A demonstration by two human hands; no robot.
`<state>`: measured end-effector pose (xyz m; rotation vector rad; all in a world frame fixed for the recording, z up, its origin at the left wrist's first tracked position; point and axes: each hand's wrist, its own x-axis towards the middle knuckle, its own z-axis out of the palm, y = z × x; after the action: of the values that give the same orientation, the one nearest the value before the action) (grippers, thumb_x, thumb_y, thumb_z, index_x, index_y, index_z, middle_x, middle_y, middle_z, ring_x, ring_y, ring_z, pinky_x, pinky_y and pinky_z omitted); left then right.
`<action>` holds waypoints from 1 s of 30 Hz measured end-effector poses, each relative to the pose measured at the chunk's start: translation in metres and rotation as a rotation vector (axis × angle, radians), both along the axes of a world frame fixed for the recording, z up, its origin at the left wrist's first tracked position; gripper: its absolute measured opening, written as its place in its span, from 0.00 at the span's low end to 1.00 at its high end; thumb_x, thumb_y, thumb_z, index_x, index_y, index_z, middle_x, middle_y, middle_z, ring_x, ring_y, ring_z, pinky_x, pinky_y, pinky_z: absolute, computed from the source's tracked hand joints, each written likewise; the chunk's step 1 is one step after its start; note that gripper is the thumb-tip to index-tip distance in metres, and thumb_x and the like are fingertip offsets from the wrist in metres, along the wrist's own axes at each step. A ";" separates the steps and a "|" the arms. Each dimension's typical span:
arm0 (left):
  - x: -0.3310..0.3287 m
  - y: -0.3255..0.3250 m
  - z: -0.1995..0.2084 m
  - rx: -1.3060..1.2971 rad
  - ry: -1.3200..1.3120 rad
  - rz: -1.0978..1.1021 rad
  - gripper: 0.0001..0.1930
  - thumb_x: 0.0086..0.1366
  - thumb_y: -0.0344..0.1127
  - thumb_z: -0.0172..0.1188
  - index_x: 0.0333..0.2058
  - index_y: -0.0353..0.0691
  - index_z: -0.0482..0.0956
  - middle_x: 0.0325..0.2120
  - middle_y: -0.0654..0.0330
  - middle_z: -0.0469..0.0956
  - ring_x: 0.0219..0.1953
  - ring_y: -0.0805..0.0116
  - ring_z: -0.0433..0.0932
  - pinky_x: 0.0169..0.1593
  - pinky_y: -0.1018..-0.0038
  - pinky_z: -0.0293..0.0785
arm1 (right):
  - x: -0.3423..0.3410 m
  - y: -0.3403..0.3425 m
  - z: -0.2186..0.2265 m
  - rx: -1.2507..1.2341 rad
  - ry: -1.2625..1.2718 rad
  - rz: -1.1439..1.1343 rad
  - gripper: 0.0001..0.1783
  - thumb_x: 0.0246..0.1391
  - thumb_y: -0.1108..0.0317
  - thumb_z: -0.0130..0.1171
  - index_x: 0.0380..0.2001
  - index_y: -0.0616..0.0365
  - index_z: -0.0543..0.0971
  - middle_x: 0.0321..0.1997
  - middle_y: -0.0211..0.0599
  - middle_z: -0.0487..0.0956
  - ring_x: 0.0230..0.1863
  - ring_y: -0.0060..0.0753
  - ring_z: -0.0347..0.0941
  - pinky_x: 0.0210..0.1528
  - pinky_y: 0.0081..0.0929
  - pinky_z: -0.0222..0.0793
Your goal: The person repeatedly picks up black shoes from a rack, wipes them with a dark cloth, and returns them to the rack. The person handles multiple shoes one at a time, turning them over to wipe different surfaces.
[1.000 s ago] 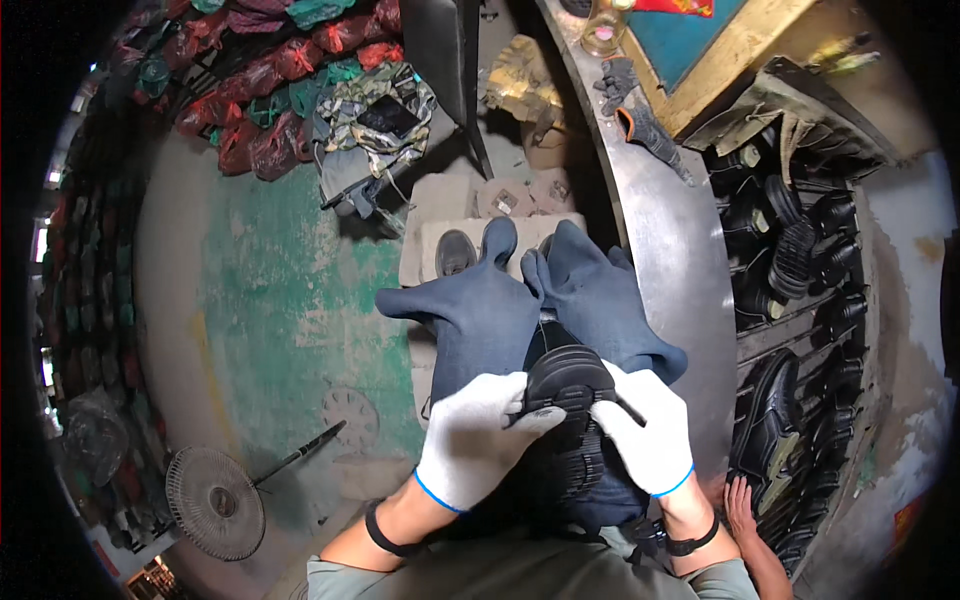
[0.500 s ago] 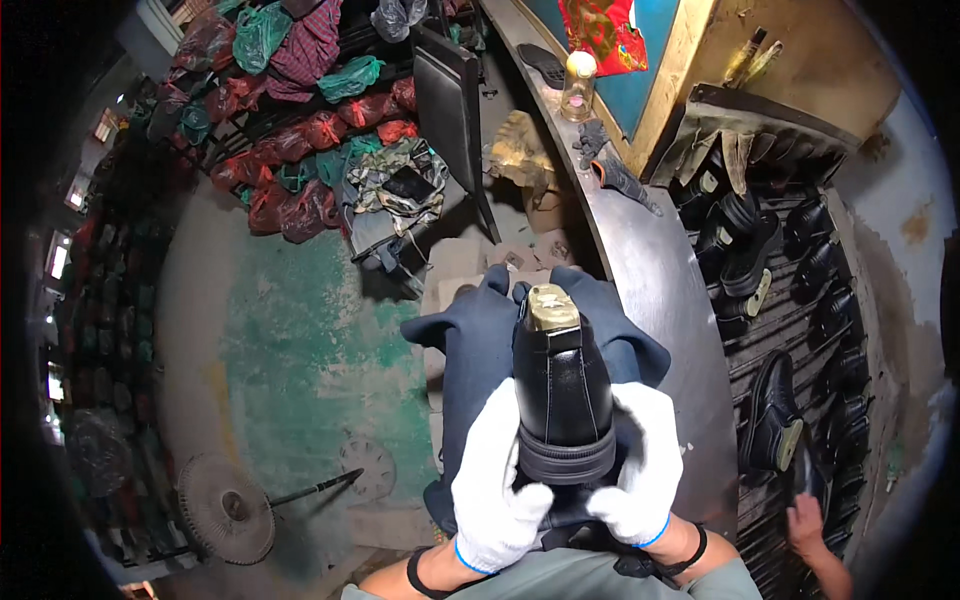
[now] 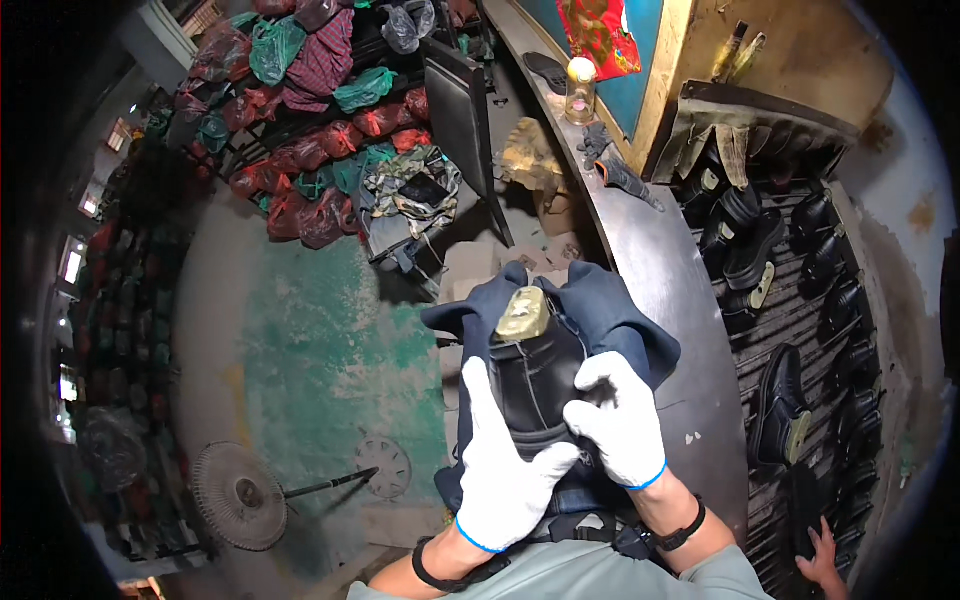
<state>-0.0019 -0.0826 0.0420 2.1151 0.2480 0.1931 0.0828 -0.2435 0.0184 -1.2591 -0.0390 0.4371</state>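
A black shoe (image 3: pixel 535 385) is held over the apron (image 3: pixel 622 315) at the centre of the frame, its opening, with a tan block (image 3: pixel 523 314) in it, pointed up-frame, seemingly so that the upper can be viewed. The left hand (image 3: pixel 510 470) is laid along its side, thumb bent in below, apparently as the main support. The right hand (image 3: pixel 620 425) is half curled at the other side; whether it grips cannot be told. At right, more shoes (image 3: pixel 778 405) are set out on a rack (image 3: pixel 800 325), presumably for easy reach. No writing can be read on the held shoe.
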 end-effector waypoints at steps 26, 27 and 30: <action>0.031 -0.012 -0.041 -0.601 0.041 0.125 0.52 0.79 0.65 0.60 0.84 0.35 0.49 0.80 0.47 0.62 0.81 0.46 0.62 0.83 0.50 0.53 | -0.054 -0.066 -0.082 0.444 0.300 0.064 0.49 0.47 0.74 0.72 0.74 0.58 0.66 0.56 0.37 0.81 0.55 0.32 0.78 0.60 0.29 0.73; 0.045 -0.006 -0.045 -0.821 -0.062 -0.099 0.50 0.81 0.69 0.49 0.84 0.36 0.50 0.82 0.48 0.59 0.82 0.47 0.60 0.84 0.51 0.50 | -0.052 -0.071 -0.068 0.466 0.156 0.091 0.64 0.45 0.75 0.72 0.86 0.57 0.55 0.66 0.41 0.79 0.65 0.35 0.76 0.70 0.32 0.70; 0.089 0.013 -0.038 -1.109 -0.097 -0.381 0.48 0.83 0.75 0.36 0.83 0.40 0.56 0.79 0.46 0.64 0.79 0.48 0.65 0.83 0.50 0.56 | -0.053 -0.089 -0.046 0.037 -0.401 0.133 0.68 0.43 0.72 0.69 0.87 0.59 0.47 0.83 0.54 0.62 0.84 0.52 0.59 0.86 0.46 0.51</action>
<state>0.0874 -0.0693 0.0036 1.0127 -0.1078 -0.0712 0.0301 -0.3327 -0.0276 -1.2958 -0.4712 0.2906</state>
